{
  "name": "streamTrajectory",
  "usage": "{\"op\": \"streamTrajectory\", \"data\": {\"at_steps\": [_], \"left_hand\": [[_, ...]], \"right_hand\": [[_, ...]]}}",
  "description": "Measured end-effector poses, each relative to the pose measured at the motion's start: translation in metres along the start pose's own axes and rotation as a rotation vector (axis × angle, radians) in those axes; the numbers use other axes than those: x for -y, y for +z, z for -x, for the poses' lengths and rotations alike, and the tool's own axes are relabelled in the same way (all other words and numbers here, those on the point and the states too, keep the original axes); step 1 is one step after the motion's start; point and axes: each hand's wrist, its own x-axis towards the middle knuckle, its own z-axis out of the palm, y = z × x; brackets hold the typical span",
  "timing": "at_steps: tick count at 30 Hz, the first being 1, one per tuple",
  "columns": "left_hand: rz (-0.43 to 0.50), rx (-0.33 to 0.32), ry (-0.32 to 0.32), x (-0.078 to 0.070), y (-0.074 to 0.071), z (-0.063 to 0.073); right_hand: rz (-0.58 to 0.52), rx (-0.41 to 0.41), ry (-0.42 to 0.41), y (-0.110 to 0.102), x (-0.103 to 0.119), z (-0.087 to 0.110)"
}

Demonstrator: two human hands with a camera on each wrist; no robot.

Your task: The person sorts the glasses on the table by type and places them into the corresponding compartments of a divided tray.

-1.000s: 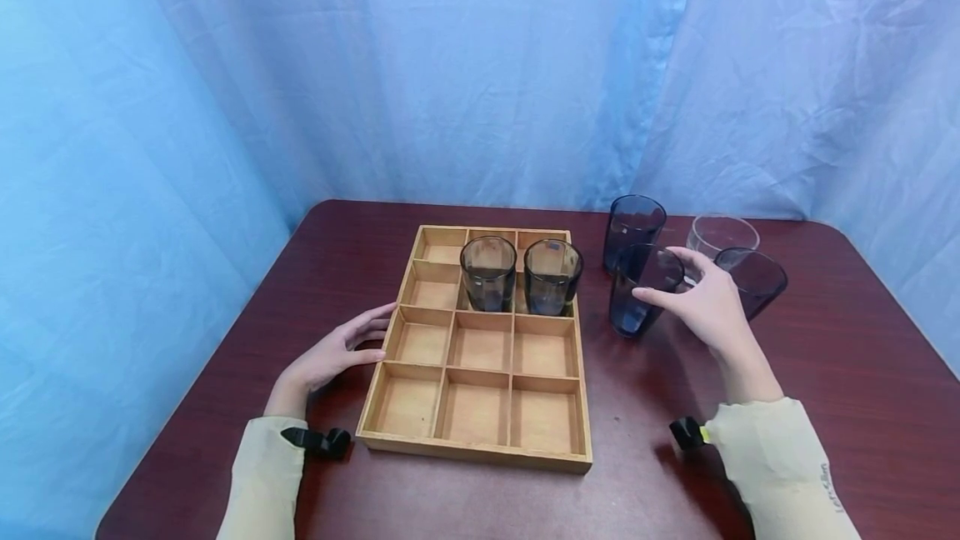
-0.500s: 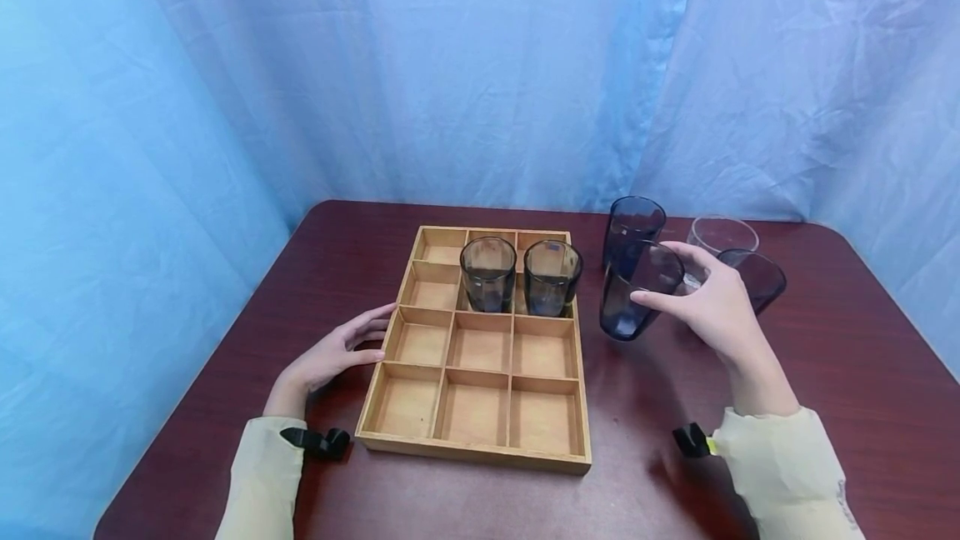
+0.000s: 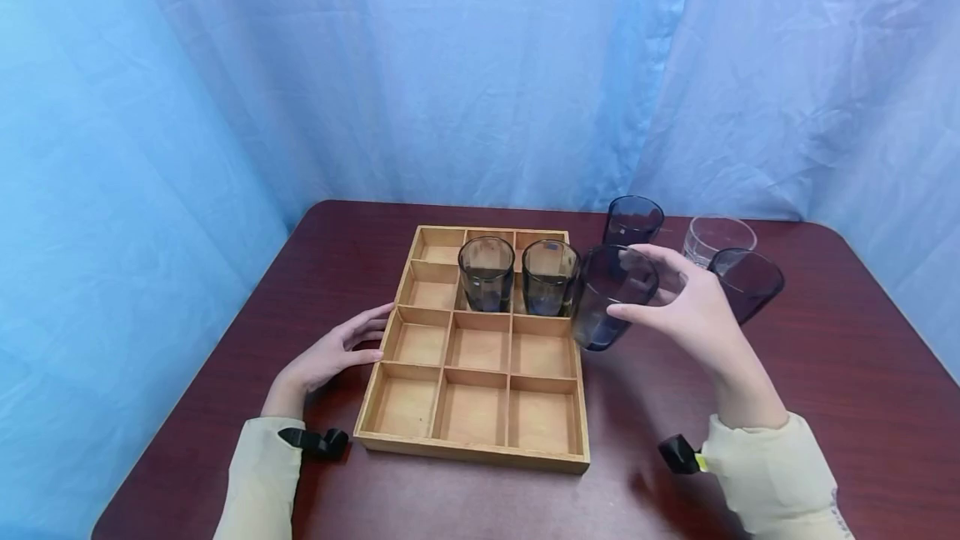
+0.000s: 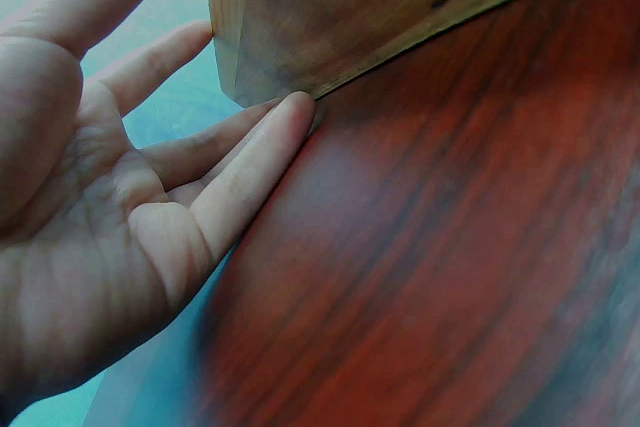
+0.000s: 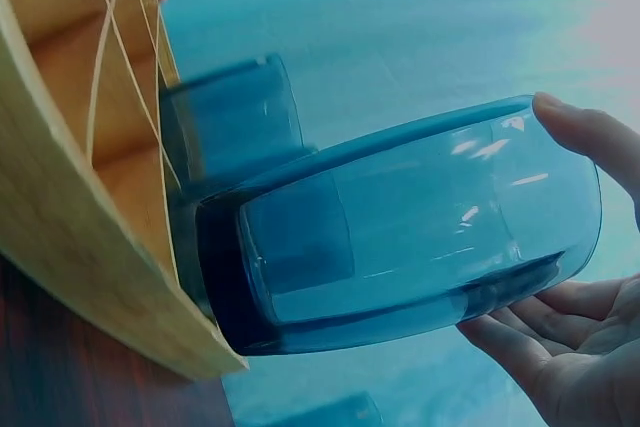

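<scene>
My right hand grips a tall dark glass tumbler near its rim, thumb on one side and fingers on the other. The tumbler tilts, its base overlapping the right edge of the wooden divided tray in the head view. In the right wrist view the tumbler lies across the frame close to the tray wall. Two smoky glasses stand in the tray's second row from the back, in the middle and right compartments. My left hand rests with extended fingers against the tray's left side; its fingertips touch the wood.
To the right of the tray stand another dark tumbler, a clear glass and a dark glass behind my right hand. A blue curtain hangs behind the dark red table.
My right hand has lifted the tumbler and carried it left to the tray's right edge. The left hand has stayed in place against the tray.
</scene>
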Motion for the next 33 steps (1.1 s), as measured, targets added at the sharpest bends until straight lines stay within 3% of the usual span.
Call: {"op": "streamTrajectory", "data": {"at_steps": [4,16,33], "left_hand": [[0.003,0.001,0.003,-0.001,0.001,-0.001],[-0.005,0.004,0.009,-0.001,0.0,0.0],[0.003,0.008,0.0,-0.001,-0.003,0.004]], "right_hand": [[0.03,0.05,0.008,0.01,0.006,0.0],[-0.033,0.188,0.055,0.054,0.023,-0.014],[-0.045,0.188,0.004,0.104,0.035,-0.027]]}}
